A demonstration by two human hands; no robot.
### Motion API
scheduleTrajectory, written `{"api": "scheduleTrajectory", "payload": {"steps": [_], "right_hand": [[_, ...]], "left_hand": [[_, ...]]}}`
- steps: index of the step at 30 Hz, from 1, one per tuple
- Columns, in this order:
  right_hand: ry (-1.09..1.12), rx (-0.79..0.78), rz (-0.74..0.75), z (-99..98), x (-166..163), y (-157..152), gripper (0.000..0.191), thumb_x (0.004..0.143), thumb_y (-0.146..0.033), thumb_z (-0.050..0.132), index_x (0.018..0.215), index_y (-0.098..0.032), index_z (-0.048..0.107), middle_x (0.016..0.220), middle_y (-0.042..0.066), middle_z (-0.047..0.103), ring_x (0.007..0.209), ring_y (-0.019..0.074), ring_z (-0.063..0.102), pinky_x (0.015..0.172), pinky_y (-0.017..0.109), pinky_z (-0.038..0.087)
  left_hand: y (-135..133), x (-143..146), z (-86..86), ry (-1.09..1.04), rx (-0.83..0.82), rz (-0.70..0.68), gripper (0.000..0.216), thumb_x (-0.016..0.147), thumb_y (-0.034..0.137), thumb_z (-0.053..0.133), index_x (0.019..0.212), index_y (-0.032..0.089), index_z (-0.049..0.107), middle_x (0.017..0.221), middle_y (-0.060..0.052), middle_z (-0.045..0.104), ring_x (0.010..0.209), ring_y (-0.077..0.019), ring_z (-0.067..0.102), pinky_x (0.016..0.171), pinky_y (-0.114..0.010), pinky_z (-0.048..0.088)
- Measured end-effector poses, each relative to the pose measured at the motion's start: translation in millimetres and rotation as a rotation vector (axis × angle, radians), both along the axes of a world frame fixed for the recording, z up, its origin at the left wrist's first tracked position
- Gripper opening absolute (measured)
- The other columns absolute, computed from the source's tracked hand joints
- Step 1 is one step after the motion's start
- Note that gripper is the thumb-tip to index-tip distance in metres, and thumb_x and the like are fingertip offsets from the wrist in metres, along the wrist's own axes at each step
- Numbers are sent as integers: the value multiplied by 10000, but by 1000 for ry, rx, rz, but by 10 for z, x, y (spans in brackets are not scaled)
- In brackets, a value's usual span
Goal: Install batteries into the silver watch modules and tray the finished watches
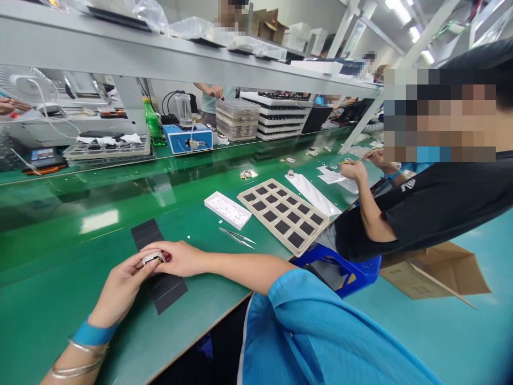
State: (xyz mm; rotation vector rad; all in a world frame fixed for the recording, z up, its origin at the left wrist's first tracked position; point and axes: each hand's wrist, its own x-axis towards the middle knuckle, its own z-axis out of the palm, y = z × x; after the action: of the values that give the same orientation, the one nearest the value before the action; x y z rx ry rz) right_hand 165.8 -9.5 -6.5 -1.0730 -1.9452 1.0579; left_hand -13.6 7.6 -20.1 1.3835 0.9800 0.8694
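Note:
Between my two hands is a small rounded device part (154, 258), whitish with a dark slot and a yellowish bit along its side. My left hand (124, 286) pinches it from the left, thumb in front. From the right, my right hand (178, 258) closes its fingers on the same part, some of them hidden behind it. Under both hands a dark creased strip (168, 291) lies on the green bench mat. To the right of my hands rest metal tweezers (237, 238) and a white tray (228, 209) holding tiny pieces.
A beige tray (282, 214) with dark square pockets sits right of the tweezers. At the right a co-worker (433, 208) works at the same bench. A blue machine (188, 140), a green bottle (151, 122) and stacked trays (238, 118) stand at the back, beneath a shelf (160, 53).

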Motion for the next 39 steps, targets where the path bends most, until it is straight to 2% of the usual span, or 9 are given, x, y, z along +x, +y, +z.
{"api": "scheduleTrajectory", "payload": {"steps": [5, 11, 21, 28, 34, 39], "right_hand": [[-17, 3, 8, 33, 5, -8, 491, 883, -357, 663, 1340, -226, 537, 1056, 39, 692, 811, 131, 600, 746, 214, 472], [-23, -4, 6, 34, 14, -18, 483, 899, -352, 641, 1353, -235, 525, 1085, 37, 691, 845, 135, 611, 775, 215, 472], [0, 0, 16, -4, 4, 2, 494, 898, -327, 638, 1360, -211, 506, 1192, 58, 671, 921, 142, 631, 824, 217, 467], [-2, 0, 12, -25, 14, -3, 501, 905, -334, 635, 1373, -220, 500, 1080, 41, 691, 793, 123, 593, 751, 209, 467], [-21, -39, 10, -12, 19, -13, 518, 915, -339, 623, 1400, -228, 477, 1102, 37, 684, 847, 130, 613, 778, 209, 479], [-19, -1, 3, -2, 25, -34, 577, 912, -338, 614, 1444, -226, 421, 1162, 46, 674, 896, 140, 641, 804, 219, 494]], "left_hand": [[-19, 11, 44, -3, -8, 6, 483, 627, 486, 836, 997, 184, 760, 1035, -109, 756, 966, -260, 709, 917, -332, 567], [-58, 36, 108, -1, -30, 40, 478, 594, 502, 843, 935, 176, 765, 1013, -115, 758, 957, -272, 709, 905, -353, 575], [-84, 72, 157, -58, -132, 72, 456, 547, 449, 888, 896, 182, 767, 973, -76, 762, 873, -190, 703, 806, -238, 585], [-98, 89, 180, -76, -168, 76, 452, 538, 435, 896, 894, 191, 763, 992, -67, 761, 866, -189, 699, 816, -258, 590], [-95, 96, 167, -60, -159, 67, 462, 557, 453, 881, 908, 179, 760, 1047, -91, 753, 927, -220, 700, 828, -283, 590], [-98, 98, 175, -75, -184, 71, 494, 566, 443, 880, 955, 166, 754, 1057, -106, 752, 926, -225, 707, 793, -276, 594]]}}
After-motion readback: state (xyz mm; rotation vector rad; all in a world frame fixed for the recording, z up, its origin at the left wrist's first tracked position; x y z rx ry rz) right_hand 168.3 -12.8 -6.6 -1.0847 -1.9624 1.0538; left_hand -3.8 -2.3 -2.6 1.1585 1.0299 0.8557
